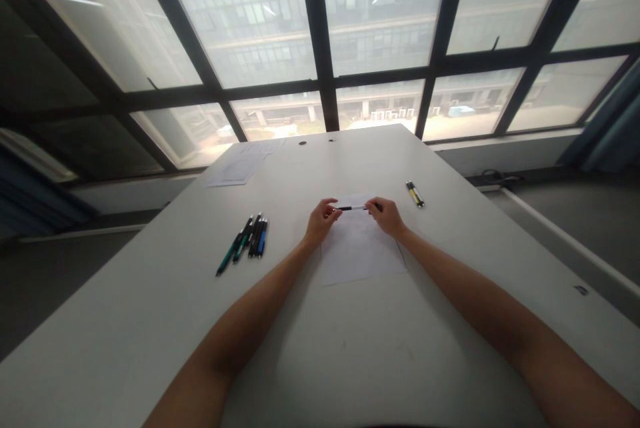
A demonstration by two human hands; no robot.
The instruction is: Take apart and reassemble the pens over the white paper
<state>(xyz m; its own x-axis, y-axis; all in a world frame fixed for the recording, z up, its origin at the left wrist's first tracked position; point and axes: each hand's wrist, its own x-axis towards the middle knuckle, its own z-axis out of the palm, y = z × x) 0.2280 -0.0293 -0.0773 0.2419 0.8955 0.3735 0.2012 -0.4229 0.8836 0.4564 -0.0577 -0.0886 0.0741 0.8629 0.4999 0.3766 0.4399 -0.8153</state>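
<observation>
Two bare forearms reach forward from the lower corners, wrists nearly level, fingers curled inward, hands facing each other. Left hand (321,221) pinches the left end of a slim black-and-white pen (350,208) between thumb and fingers; right hand (388,216) is closed on its right end, covering part of it. Pen is roughly horizontal, black section left, pale section right, above the far part of white rectangular paper (357,251). Hands overlap the paper's side edges. Paper lies on a large white smooth-topped table (350,348). Left: bunch of green, black and blue pens (252,239). Right: slim yellow-and-black pens (415,193), side by side. Far left: printed white sheets (240,167). Dark-framed windows (327,35) beyond.
</observation>
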